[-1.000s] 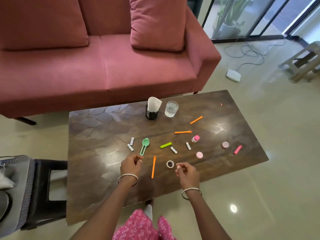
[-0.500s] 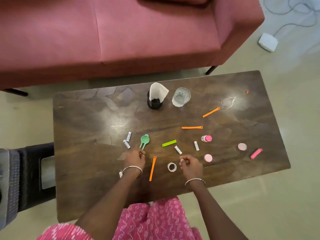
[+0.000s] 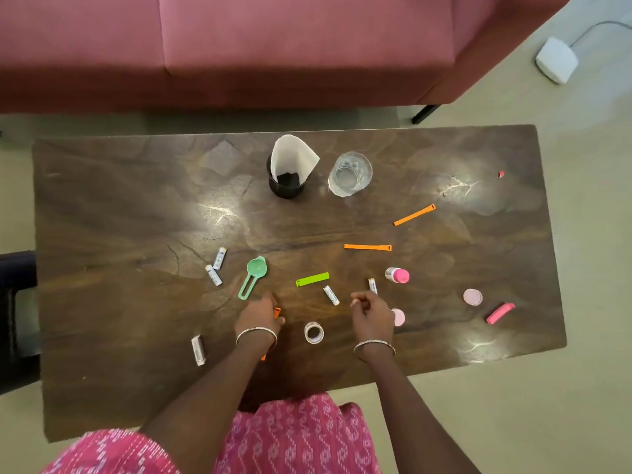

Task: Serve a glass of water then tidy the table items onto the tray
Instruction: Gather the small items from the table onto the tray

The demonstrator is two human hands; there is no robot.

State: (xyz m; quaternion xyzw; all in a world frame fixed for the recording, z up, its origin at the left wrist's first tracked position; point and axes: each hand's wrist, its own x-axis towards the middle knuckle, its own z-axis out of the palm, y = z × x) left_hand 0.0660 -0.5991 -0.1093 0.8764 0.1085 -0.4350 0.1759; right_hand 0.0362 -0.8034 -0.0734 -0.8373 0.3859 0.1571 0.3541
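A glass of water stands at the far middle of the dark wooden table, beside a black holder with a white napkin. My left hand hovers over an orange strip, fingertips close to the handle of a green spoon. My right hand has loosely curled fingers near a white tube; nothing shows in it. A tape ring lies between my hands. A green clip and several more white tubes lie around. No tray is in view.
To the right lie two orange strips, a pink-capped bottle, a pink lid and a pink clip. A red sofa runs behind the table. A black stool stands at the left.
The view has tilted down and closer to the table. Both hands have moved forward over it, the left toward the green spoon, the right toward the white tubes.
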